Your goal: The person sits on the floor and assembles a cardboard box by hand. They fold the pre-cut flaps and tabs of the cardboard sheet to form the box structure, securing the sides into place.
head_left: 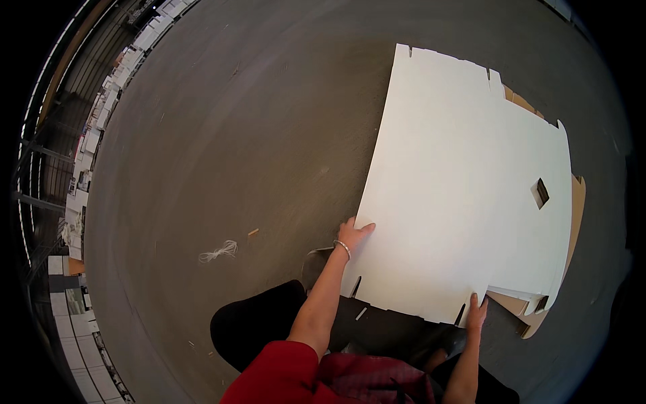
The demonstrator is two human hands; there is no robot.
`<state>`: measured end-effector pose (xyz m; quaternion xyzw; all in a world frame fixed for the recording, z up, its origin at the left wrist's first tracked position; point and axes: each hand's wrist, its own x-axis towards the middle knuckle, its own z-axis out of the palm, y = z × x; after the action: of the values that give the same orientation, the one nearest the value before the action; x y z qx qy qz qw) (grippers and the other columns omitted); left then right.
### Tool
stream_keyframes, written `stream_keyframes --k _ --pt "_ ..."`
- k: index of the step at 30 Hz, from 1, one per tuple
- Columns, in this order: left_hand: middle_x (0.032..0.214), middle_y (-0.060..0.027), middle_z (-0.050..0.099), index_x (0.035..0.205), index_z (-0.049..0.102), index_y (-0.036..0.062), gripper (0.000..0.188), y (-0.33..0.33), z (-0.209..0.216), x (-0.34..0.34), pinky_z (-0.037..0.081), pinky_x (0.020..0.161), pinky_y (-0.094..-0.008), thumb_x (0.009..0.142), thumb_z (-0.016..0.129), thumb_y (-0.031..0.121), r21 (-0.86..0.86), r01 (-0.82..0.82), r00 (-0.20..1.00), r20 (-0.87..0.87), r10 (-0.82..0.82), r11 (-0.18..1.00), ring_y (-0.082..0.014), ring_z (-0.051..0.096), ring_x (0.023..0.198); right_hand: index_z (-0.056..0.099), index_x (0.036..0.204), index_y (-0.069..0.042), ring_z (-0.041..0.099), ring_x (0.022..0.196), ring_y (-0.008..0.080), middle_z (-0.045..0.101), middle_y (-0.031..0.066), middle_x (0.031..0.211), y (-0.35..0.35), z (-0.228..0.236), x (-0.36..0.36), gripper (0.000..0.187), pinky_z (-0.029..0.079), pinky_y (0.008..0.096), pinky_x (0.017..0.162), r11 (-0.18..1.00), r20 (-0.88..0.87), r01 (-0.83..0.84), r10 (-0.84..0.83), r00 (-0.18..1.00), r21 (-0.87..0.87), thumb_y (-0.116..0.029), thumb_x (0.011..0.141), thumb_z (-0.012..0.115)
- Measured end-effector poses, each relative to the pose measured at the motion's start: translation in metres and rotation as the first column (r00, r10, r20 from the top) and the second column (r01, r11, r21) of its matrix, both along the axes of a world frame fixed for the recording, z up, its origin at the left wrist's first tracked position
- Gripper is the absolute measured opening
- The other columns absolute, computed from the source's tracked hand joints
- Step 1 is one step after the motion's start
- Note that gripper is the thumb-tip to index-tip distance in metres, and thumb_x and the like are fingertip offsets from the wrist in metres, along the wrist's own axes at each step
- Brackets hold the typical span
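A large white die-cut cardboard sheet (431,175) reaches away from me, with slots cut into its near and far edges. My left hand (354,233) is closed on its left edge, the thumb on top and the other fingers partly out of sight. At the near right corner my right hand (476,312) grips the sheet, its fingers largely hidden. To the right, partly covered by this sheet, lies more white cardboard (527,148) with a dark diamond-shaped cutout. Brown cardboard (577,202) shows from beneath along the right side.
On the grey floor (235,148) to my left lie a tangle of white string (221,252) and a small tan scrap (253,232). A small pale strip (361,314) is near my legs. Rows of stacked white goods (87,141) line the far left.
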<state>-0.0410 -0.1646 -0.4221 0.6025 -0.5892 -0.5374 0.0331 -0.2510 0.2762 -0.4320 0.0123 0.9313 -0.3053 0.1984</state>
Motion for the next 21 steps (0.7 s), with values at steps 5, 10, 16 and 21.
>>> stream_keyframes --k 5,10,16,21 --pt "0.121 -0.0253 0.057 0.131 0.047 0.0000 0.089 0.083 0.004 0.038 0.045 0.095 -0.0450 0.070 0.071 0.059 -0.295 -0.176 0.861 0.416 0.292 0.939 -0.0371 0.058 0.110 0.042 0.132 0.008 0.053 0.116 0.0356 0.054 0.0261 0.126 0.001 -0.003 0.002 0.076 0.040 0.0408 0.098 0.997 0.078 -0.036 0.041 0.996 -0.063 -0.051 0.087 0.059" --pt "0.121 -0.0255 0.057 0.130 0.044 -0.0076 0.094 0.059 0.019 0.072 0.046 0.093 -0.0432 0.067 0.078 0.053 0.186 -0.113 0.991 0.092 0.097 0.976 -0.0351 0.058 0.108 0.037 0.136 0.009 0.048 0.122 0.0411 0.049 0.0306 0.131 0.004 -0.007 0.002 0.089 0.038 0.0423 0.101 0.991 0.124 -0.032 0.049 0.991 -0.130 -0.058 0.083 0.060" --pt "0.122 -0.0215 0.056 0.133 0.038 -0.0081 0.090 0.054 0.001 0.096 0.047 0.093 -0.0402 0.066 0.084 0.031 0.485 0.006 0.922 -0.340 0.183 0.874 -0.0292 0.057 0.110 0.037 0.137 0.009 0.048 0.123 0.0403 0.049 0.0300 0.131 -0.005 -0.003 0.007 0.088 0.038 0.0421 0.102 0.997 0.117 0.003 0.006 0.993 -0.081 -0.056 0.082 0.061" --pt "0.115 -0.0167 0.061 0.129 0.046 -0.0039 0.070 0.055 0.042 0.090 0.050 0.090 -0.0409 0.070 0.079 0.016 0.600 0.105 0.891 -0.411 0.193 0.793 -0.0281 0.061 0.103 0.038 0.139 0.004 0.049 0.122 0.0306 0.050 0.0193 0.134 -0.005 0.046 0.005 0.073 0.036 0.0370 0.104 0.941 0.282 0.054 0.044 0.958 -0.333 -0.049 0.090 0.055"
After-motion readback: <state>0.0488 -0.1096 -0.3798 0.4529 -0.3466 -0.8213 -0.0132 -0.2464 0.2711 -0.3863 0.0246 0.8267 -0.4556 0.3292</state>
